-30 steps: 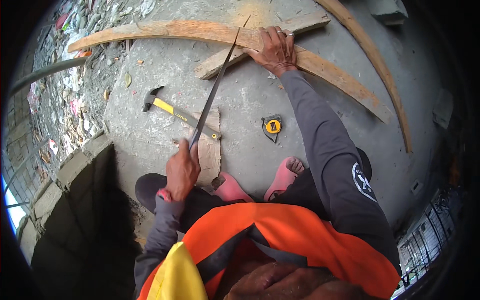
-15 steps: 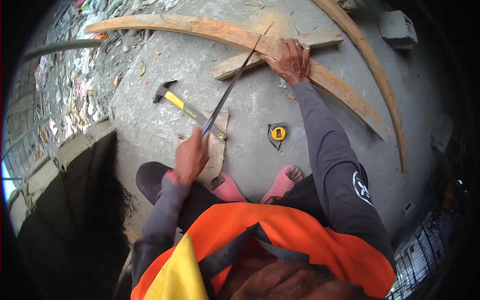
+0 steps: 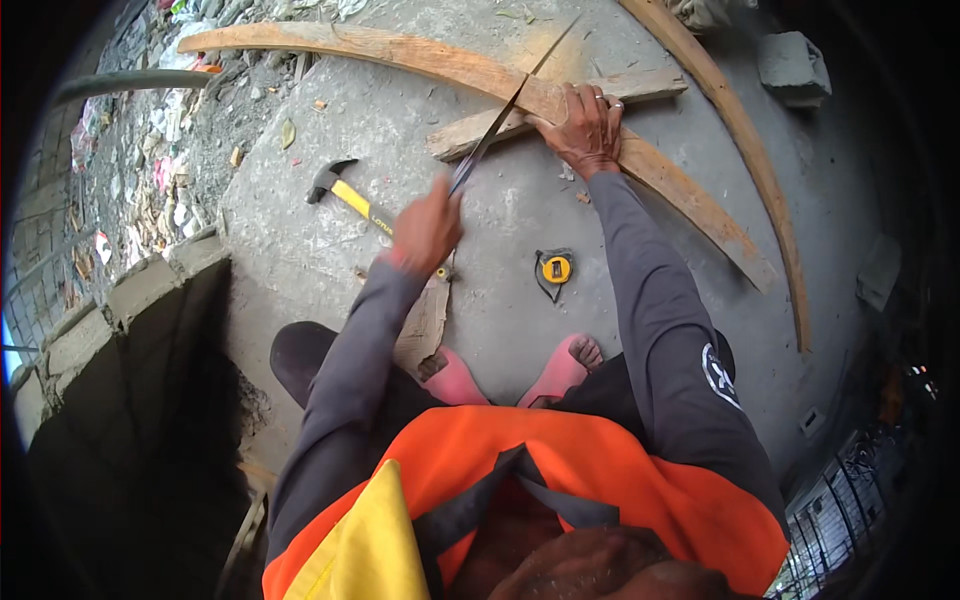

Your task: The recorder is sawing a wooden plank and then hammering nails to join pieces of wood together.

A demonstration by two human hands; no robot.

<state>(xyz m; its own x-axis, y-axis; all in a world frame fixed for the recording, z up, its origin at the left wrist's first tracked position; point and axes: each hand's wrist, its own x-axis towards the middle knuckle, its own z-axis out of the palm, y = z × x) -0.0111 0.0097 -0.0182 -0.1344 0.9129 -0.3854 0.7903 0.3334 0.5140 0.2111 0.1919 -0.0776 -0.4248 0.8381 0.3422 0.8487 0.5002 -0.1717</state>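
"Which step was in hand?"

"Sawing across the plank (image 3: 460, 68), I'd judge. The saw (image 3: 490, 135) lay slantwise over it, just left of the right hand (image 3: 588, 130), its tip out past the far edge."

"And each grip?"

"The left hand (image 3: 428, 228) had its grip closed round the near end of the saw, hiding the handle. The right hand lay on the plank; whether its grip curled round the edges, I couldn't tell."

"What did the next move call for?"

"A straight stroke along the blade's line, it seemed, with the right hand bearing down and its fingers clear of the blade."

"Where was the plank, and how did it look?"

"Ahead of the person, across a shorter timber (image 3: 650, 84) on the floor (image 3: 500, 270). It was tan-brown and weathered, and looked curved, though the lens bends edges. Tan dust (image 3: 545, 42) showed beyond. How deep any cut went, I couldn't make out."
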